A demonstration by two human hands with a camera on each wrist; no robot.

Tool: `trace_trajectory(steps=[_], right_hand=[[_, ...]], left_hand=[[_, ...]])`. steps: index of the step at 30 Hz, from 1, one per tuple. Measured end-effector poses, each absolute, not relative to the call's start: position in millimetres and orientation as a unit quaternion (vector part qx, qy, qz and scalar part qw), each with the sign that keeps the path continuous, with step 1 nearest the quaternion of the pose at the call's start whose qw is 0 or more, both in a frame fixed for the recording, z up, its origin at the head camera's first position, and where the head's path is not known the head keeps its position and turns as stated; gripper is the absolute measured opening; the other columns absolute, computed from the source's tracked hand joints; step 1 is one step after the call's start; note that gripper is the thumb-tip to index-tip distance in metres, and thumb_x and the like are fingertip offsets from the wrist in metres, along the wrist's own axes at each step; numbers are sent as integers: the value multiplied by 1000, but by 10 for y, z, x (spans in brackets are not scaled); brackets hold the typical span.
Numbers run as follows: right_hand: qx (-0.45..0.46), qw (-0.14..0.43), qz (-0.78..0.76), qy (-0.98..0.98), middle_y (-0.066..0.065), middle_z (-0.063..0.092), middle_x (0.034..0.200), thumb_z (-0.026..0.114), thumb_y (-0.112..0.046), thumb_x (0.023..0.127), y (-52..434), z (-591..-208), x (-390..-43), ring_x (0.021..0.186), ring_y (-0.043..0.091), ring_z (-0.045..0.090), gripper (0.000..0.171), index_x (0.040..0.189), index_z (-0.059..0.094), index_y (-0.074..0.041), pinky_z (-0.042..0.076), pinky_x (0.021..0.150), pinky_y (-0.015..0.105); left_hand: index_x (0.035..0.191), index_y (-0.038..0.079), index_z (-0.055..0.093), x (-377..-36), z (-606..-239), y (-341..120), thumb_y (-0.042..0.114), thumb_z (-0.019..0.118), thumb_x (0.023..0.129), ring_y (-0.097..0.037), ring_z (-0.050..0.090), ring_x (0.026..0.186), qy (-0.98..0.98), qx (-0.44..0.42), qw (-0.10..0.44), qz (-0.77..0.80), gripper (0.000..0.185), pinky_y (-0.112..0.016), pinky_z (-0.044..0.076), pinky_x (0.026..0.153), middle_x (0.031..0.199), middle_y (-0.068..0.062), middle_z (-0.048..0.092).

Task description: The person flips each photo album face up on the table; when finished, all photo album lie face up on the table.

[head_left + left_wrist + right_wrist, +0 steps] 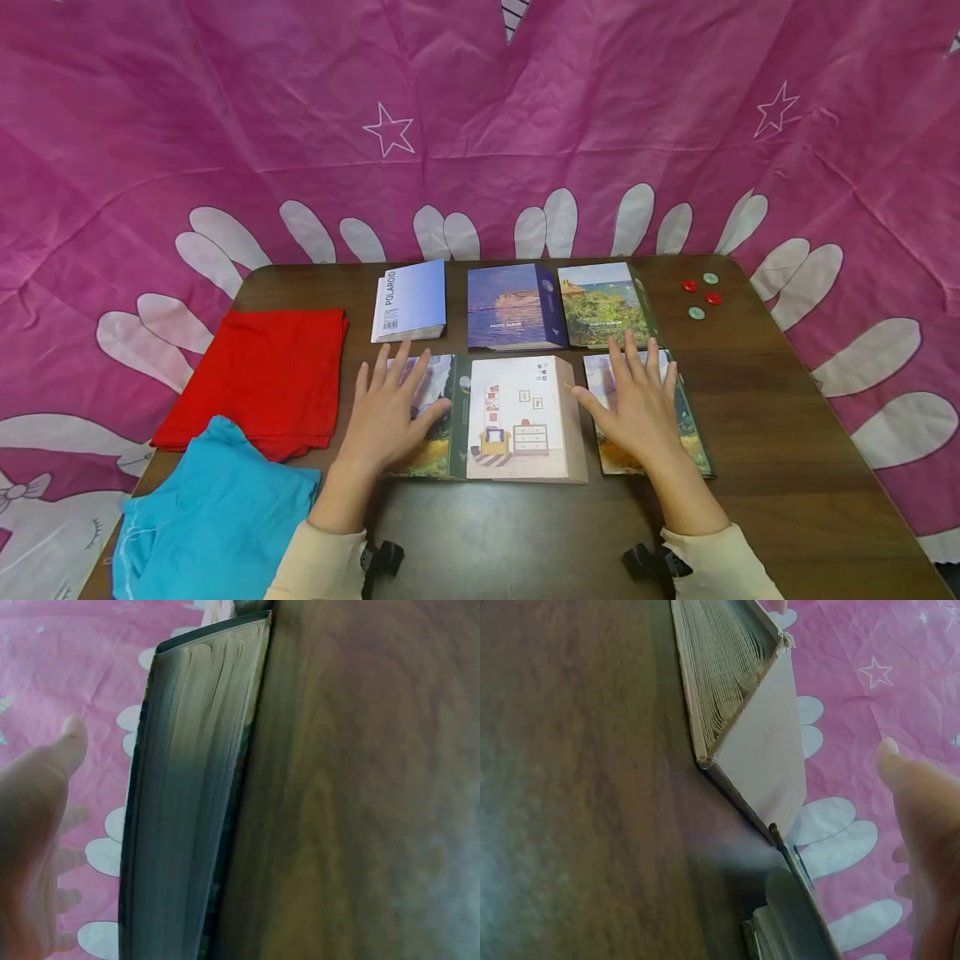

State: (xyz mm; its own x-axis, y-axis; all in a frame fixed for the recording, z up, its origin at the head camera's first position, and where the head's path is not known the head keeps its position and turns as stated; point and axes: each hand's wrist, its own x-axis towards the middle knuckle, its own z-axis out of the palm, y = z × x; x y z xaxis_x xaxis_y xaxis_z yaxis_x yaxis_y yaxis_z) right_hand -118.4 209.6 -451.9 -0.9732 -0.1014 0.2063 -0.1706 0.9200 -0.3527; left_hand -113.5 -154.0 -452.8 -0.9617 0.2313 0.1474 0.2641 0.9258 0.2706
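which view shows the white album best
The head view: the white album shows its whole front there. The right wrist view shows its spine and some page edges; the left wrist view, at most an unclear sliver.

soft glare pales the table (wrist views are dimmer).

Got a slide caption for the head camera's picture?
Left hand and right hand spread over two of six albums, with red cloth, blue cloth and four buttons nearby.
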Motion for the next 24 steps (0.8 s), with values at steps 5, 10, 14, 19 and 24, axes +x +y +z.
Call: trace_trajectory(steps=[5,10,14,19,24], right_hand=[[83,82,199,-973,23,17,165,56,-68,92,2091,-4488,-1233,152,48,3,97,159,28,-4,-2,115,73],[86,53,281,-954,25,31,160,63,-60,93,2064,-4427,-1359,146,49,26,91,157,33,-2,20,113,72],[83,49,347,-933,25,43,153,65,-50,96,1995,-4388,-1491,140,46,40,79,153,40,-2,32,110,68],[101,47,425,-898,23,55,143,66,-41,98,1823,-4382,-1694,130,40,53,68,150,45,-2,45,105,58],[107,6,473,-874,22,58,138,64,-37,101,1590,-4359,-1917,127,38,55,62,149,46,-2,45,106,52]], left_hand=[[156,13,41,-1227,-4489,-1566,59,64,90,-46,19,150,-974,-122,68,-178,83,-70,16,116,164,-18,26],[152,7,46,-1380,-4425,-1659,46,70,90,-47,30,145,-960,-103,89,-246,77,-70,22,114,158,-22,39],[149,3,48,-1512,-4400,-1751,39,69,93,-45,35,143,-946,-98,94,-295,69,-71,25,112,154,-24,43],[149,1,47,-1676,-4418,-1865,36,67,96,-43,35,143,-935,-88,74,-335,67,-69,26,113,155,-25,40],[151,1,43,-1849,-4446,-1942,35,65,98,-45,35,143,-933,-72,51,-349,66,-68,28,113,157,-26,35]])
